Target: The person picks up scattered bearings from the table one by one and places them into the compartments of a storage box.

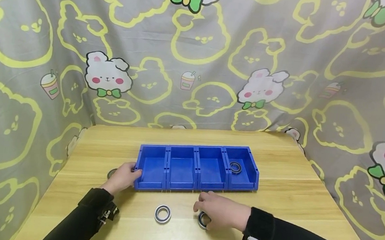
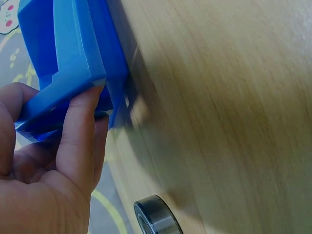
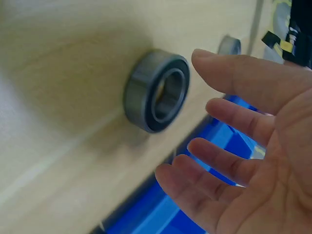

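Observation:
At the left end of a joined row of blue storage bins (image 1: 178,187), my left hand (image 1: 123,177) grips the outer side wall between thumb and fingers. The left wrist view shows the fingers against this bin's wall (image 2: 73,87). My right hand (image 1: 223,212) hovers over a ball bearing (image 1: 202,219) with its fingers loosely spread. In the right wrist view a gap shows between the fingertips and that bearing (image 3: 156,92), which lies flat on the table. A second bearing (image 1: 163,214) rests on the table between the hands.
Inside the rightmost bin leans another bearing (image 1: 235,168). Left of the bins, partly hidden by my left hand, is a bearing (image 1: 111,173). The wooden table (image 1: 279,164) is bordered by a patterned curtain (image 1: 193,108) at the back and sides.

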`<state>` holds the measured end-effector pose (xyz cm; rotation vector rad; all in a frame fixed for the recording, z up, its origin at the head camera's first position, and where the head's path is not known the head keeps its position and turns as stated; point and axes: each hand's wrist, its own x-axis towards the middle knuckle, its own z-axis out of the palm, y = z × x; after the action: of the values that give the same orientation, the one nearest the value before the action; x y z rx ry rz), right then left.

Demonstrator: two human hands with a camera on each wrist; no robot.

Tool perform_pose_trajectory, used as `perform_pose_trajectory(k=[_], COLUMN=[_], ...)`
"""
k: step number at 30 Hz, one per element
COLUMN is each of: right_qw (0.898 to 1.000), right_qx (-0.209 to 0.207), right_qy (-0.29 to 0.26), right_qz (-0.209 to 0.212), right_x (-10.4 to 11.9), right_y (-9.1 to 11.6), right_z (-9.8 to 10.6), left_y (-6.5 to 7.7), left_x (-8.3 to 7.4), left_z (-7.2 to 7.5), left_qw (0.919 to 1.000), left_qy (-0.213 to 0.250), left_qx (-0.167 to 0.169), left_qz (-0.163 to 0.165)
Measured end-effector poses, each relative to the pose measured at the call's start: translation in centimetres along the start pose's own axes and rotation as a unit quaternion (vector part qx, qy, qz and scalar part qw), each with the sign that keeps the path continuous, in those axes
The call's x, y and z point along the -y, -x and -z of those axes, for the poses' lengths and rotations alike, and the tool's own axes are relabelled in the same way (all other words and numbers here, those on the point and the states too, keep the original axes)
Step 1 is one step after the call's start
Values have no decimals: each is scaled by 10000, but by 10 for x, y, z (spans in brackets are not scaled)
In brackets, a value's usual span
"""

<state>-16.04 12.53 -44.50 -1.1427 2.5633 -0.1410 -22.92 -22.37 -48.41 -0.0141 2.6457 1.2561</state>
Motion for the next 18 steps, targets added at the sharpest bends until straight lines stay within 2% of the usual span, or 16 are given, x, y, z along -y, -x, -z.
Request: perform_pose_trajectory(k=[8, 18], right_qw=[10000, 9994], right_qx=[-30, -135], right_qy=[-5, 316], right_qz=[-23, 68], right_x=[3, 4], right_y=[2, -1], right_z=[-12, -25], left_y=[-1, -1], left_x=[0, 1], left_z=[0, 1], left_qw=[10000, 10000], left_qy=[-13, -86], left_qx=[-14, 3], left_qz=[-18, 23])
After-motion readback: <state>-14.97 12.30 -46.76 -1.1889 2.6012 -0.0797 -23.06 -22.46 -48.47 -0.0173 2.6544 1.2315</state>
